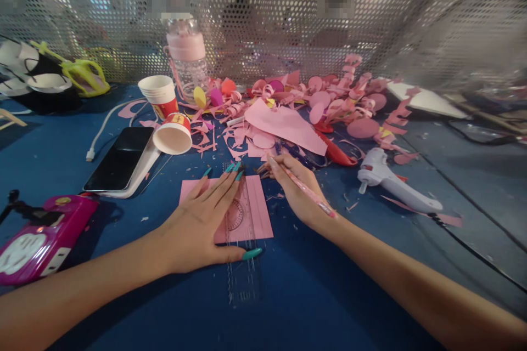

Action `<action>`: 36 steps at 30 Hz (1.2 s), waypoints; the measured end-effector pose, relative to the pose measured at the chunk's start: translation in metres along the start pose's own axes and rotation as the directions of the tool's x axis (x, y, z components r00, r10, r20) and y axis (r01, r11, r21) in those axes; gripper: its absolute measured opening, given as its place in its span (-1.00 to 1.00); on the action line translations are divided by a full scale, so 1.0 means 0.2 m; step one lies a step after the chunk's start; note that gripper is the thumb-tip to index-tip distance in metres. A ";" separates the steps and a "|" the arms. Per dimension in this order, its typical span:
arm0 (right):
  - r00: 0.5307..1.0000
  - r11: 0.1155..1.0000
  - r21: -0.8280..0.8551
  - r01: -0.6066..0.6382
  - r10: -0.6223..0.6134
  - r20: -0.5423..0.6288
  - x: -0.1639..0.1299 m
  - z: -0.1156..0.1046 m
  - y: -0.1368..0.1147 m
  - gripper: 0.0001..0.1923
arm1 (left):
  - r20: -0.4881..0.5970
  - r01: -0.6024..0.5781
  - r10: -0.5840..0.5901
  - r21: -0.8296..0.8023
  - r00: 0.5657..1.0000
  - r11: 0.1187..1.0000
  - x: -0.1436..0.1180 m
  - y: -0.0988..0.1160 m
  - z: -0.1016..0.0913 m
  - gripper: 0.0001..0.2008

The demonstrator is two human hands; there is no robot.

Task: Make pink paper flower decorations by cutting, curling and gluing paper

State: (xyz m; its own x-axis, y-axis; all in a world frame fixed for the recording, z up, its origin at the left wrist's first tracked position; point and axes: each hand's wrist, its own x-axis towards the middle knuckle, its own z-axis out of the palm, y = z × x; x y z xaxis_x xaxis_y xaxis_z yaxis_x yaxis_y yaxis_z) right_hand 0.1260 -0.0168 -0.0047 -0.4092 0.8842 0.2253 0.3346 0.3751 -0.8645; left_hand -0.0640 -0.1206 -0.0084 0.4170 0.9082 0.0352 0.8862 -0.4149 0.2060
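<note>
Fingers [224, 181] flat on blue tabletop [313, 296]

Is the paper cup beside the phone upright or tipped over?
Tipped over: the paper cup lies on its side, its open mouth facing the camera, beside the phone.

We see a flat pink paper [258, 209] lying on the blue table, right under the fingers of our left hand [197, 225]. A clear ruler [242, 263] lies straight across the paper, pinned under those same fingers, and its near end sticks out past the thumb. A thin pink pencil [307, 192] sits tilted in the fingers of our right hand [296, 192], just beside the paper's edge.
</note>
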 end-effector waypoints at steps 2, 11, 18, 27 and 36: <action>1.000 1.000 0.012 -0.005 0.004 0.004 0.00 0.00 0.00 -0.73 | 0.006 -0.002 0.002 0.006 1.000 1.000 0.00 0.00 0.00 0.02; 1.000 1.000 0.007 0.013 -0.013 0.001 0.00 0.00 0.01 -0.73 | -0.002 -0.005 0.005 0.010 1.000 1.000 0.00 0.00 0.00 0.01; 1.000 1.000 -0.003 0.009 -0.009 -0.005 0.00 0.00 0.00 -0.73 | 0.001 0.002 -0.002 0.005 1.000 1.000 0.00 0.00 0.00 0.02; 1.000 1.000 -0.012 0.001 -0.001 -0.006 0.00 0.00 -0.01 -0.72 | -0.009 -0.007 0.007 0.003 1.000 1.000 0.00 0.00 0.00 0.03; 1.000 1.000 0.010 -0.006 0.006 0.005 0.00 0.00 -0.01 -0.72 | 0.019 0.018 -0.018 -0.017 1.000 1.000 0.00 0.01 -0.02 0.06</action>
State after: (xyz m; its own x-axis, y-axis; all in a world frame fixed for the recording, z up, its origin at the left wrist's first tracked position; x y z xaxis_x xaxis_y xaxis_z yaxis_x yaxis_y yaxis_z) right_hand 0.1253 -0.0168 -0.0038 -0.4116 0.8850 0.2176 0.3288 0.3668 -0.8702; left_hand -0.0620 -0.1213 -0.0046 0.4051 0.9142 0.0132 0.8899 -0.3975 0.2235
